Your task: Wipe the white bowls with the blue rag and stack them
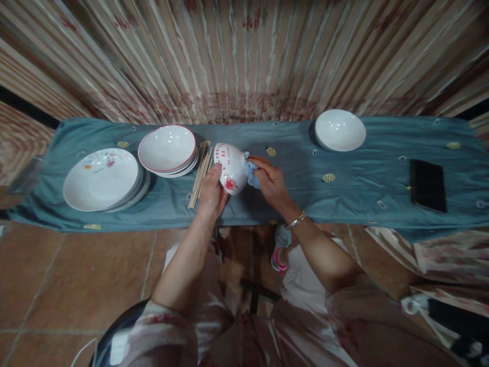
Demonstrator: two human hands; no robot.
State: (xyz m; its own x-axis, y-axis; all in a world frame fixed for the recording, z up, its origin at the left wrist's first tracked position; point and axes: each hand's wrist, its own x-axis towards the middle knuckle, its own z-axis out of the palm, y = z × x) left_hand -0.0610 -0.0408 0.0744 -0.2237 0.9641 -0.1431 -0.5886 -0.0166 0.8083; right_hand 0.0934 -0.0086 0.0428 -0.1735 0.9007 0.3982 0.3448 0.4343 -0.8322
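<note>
A white bowl point(235, 171) with a red flower and red lettering is tilted on its side above the table's middle. My left hand point(212, 192) grips its left part, thumb on the outer wall. In my right hand point(272, 182) is a bunched light blue cloth point(251, 171), pressed against the bowl's right end. Just left of the bowl, several wooden chopsticks point(200, 176) lie in a loose bundle on the cloth-covered table. The bowl's inside faces away and is hidden.
The long narrow table has a blue-green tablecloth point(294, 201). Stacked red-rimmed bowls point(168, 148) and stacked flowered plates point(101, 181) stand at left. A single white bowl point(340, 131) sits at the right rear, a black flat object point(428, 185) at far right. Striped curtains point(248, 56) hang behind.
</note>
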